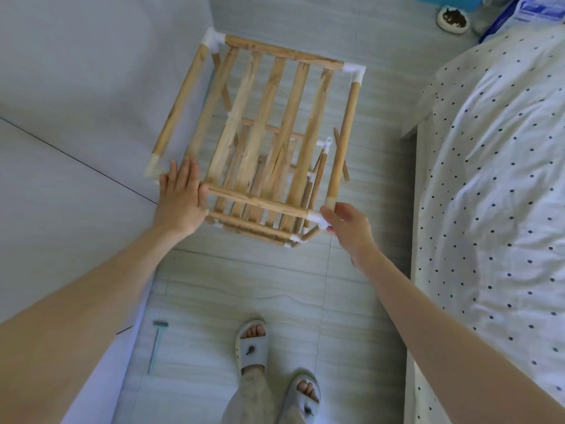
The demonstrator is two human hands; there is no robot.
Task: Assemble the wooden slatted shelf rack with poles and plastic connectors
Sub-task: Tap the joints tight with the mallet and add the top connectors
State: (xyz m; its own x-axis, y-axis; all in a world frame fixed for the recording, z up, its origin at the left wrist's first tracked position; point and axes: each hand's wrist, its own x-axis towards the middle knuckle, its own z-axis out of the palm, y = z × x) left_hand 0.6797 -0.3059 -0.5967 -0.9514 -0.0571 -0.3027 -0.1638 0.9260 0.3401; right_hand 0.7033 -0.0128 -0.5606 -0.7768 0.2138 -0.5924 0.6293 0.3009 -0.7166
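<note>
Rack [269, 130] stands on the tiled floor [244, 289] straight ahead of me, between the wall on my left and the bed [495, 179] on my right. I'm looking down through the top slatted shelf at lower tiers.

Left hand [180, 197]: fingers straight, palm flat against the near-left corner of the top frame, gripping nothing. Right hand [345, 224]: fingers curled around the white plastic connector [316, 217] at the near-right corner, pinching it.

Key geometry: the top shelf's long axis and its slats run away from me; the near crossbar [260, 201] spans hand to hand. Both hands sit on that near edge, about equally close. Far corners are well out of reach without leaning.

My read: I'm seating the near-right joint while the left steadies. One pole [339, 148] behind the right side looks tilted, possibly unseated; can't confirm.

A small tool [157, 344] lies on the floor near my left foot.
</note>
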